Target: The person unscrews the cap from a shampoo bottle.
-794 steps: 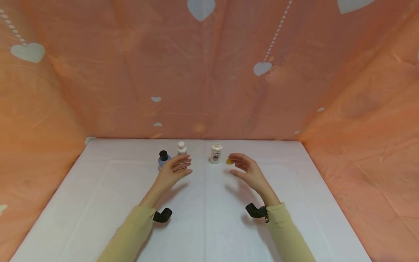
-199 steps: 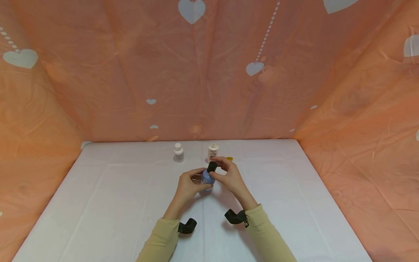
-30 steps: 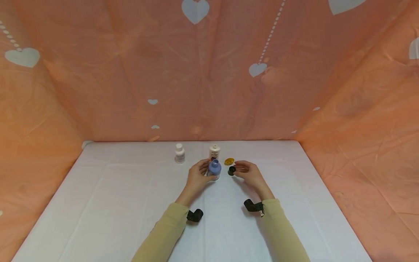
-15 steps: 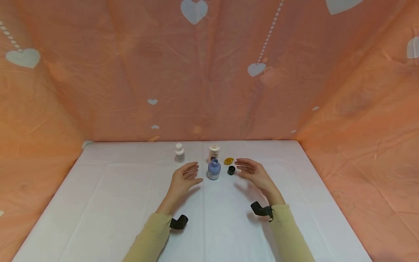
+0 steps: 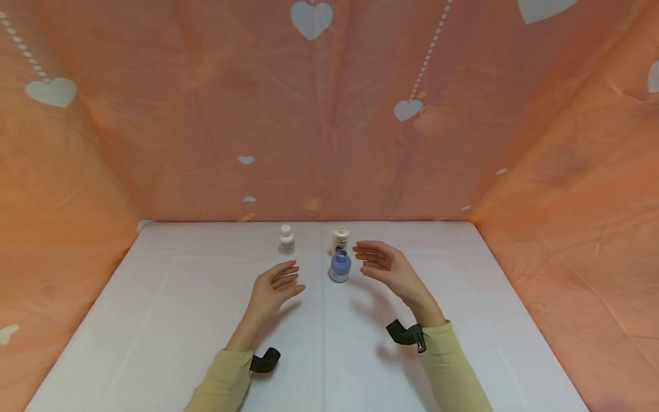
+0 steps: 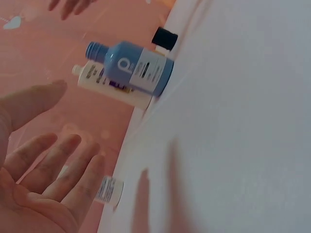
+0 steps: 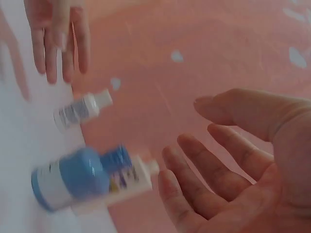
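The blue bottle (image 5: 340,268) stands upright and uncapped, its threaded neck (image 6: 97,51) bare. Right behind it is a cream bottle (image 5: 341,234) with a printed label, also without its large cap. My left hand (image 5: 274,286) hovers to the left of the blue bottle, fingers relaxed, holding nothing. On the other side my right hand (image 5: 388,268) is raised with loosely bent fingers and nothing in its grasp. A black cap (image 6: 165,38) sits on the table beside the blue bottle, hidden behind my right hand in the head view. That hand also mostly covers the yellow cap.
A small white bottle (image 5: 286,242) with its white cap on stands at the back left, beyond my left hand. The white-covered table (image 5: 180,320) ends at an orange cloth backdrop (image 5: 319,171) with hearts, which also encloses both sides.
The black cap has come off the blue bottle, which moved from the left to before the cream bottle. In the last second both hands let go; the left drew back leftward.
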Demonstrator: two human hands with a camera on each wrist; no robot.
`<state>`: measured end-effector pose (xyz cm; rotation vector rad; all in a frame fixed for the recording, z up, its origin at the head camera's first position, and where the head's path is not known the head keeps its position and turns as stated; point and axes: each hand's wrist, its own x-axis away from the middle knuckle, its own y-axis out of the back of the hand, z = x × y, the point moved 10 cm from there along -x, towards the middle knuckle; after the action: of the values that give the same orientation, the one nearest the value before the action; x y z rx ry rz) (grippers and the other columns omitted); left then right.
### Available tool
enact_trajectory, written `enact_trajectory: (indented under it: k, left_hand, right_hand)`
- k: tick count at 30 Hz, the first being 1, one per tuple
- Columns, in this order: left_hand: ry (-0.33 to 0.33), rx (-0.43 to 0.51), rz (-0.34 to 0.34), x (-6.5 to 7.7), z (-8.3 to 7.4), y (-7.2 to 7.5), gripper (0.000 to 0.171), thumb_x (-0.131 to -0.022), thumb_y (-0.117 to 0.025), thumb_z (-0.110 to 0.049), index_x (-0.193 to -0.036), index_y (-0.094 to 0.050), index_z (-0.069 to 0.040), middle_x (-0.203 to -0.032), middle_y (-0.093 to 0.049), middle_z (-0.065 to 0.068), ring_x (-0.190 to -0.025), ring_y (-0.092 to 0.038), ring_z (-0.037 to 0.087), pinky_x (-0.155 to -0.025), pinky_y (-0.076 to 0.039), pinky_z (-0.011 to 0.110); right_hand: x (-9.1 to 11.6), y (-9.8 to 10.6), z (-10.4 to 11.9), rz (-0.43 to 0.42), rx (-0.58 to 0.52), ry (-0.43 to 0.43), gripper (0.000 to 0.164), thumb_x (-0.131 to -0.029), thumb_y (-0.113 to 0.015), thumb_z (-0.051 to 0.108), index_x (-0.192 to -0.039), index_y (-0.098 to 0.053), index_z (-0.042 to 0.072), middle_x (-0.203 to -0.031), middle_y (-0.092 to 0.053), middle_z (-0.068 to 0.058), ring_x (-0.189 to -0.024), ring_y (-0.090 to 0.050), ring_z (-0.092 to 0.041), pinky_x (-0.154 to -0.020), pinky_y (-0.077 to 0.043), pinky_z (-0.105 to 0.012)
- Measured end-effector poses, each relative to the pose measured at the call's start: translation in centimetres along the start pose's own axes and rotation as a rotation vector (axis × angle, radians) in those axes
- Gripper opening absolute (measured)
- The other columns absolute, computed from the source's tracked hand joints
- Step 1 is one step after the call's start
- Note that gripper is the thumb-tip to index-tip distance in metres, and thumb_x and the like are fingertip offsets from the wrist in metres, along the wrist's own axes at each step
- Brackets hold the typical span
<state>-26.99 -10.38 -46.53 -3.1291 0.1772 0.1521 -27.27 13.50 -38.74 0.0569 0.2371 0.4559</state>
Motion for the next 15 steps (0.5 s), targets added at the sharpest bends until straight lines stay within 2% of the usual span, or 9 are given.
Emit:
enact_trajectory:
  k: [3,7,9,11,15]
  left_hand:
    - [-0.015,-0.03,-0.027,0.1,-0.2,1.0,0.057,-0.077,-0.076,0.005,-0.129,-0.053,0.007,-0.124,-0.054,0.031,-0.114,-0.055,0.041,-0.087,-0.052,0.028]
    - [-0.027,-0.046,-0.067,0.0,-0.5,2.3,0.055,-0.077,-0.077,0.004,-0.128,-0.054,0.007,-0.123,-0.055,0.032,-0.112,-0.056,0.042,-0.086,-0.053,0.026]
    - [-0.032,-0.048,-0.084,-0.2,-0.6,2.8,0.056,-0.077,-0.077,0.005,-0.127,-0.055,0.007,-0.123,-0.056,0.031,-0.111,-0.057,0.042,-0.086,-0.052,0.025]
    - [-0.034,-0.059,-0.096,-0.3,-0.5,3.2,0.057,-0.076,-0.077,0.005,-0.128,-0.054,0.008,-0.123,-0.056,0.031,-0.111,-0.057,0.043,-0.085,-0.052,0.024]
    - [-0.015,-0.08,-0.11,-0.5,-0.2,4.1,0.058,-0.077,-0.078,0.003,-0.129,-0.052,0.009,-0.126,-0.054,0.03,-0.112,-0.056,0.042,-0.085,-0.052,0.024]
  right_hand:
    - [-0.9,-1.8,0.7,0.046,-0.016,0.031,0.048,-0.088,-0.063,-0.007,-0.133,-0.051,0.001,-0.133,-0.048,-0.028,-0.123,-0.043,-0.047,-0.103,-0.04,-0.046]
    - [-2.2,-4.6,1.8,0.085,-0.04,0.041,0.049,-0.086,-0.06,-0.015,-0.132,-0.05,-0.004,-0.131,-0.051,-0.025,-0.121,-0.046,-0.046,-0.102,-0.035,-0.058]
    - [-2.8,-5.7,2.2,0.086,-0.01,0.035,0.049,-0.086,-0.061,-0.014,-0.132,-0.05,-0.003,-0.131,-0.053,-0.02,-0.12,-0.049,-0.041,-0.102,-0.036,-0.056]
    - [-3.2,-6.9,2.7,0.089,0.016,0.026,0.05,-0.086,-0.063,-0.012,-0.133,-0.049,-0.004,-0.132,-0.052,-0.022,-0.121,-0.05,-0.038,-0.103,-0.036,-0.055]
    - [-4.3,-8.5,2.9,0.1,0.078,0.046,0.052,-0.086,-0.066,-0.007,-0.134,-0.046,-0.005,-0.133,-0.049,-0.027,-0.121,-0.047,-0.042,-0.103,-0.036,-0.054]
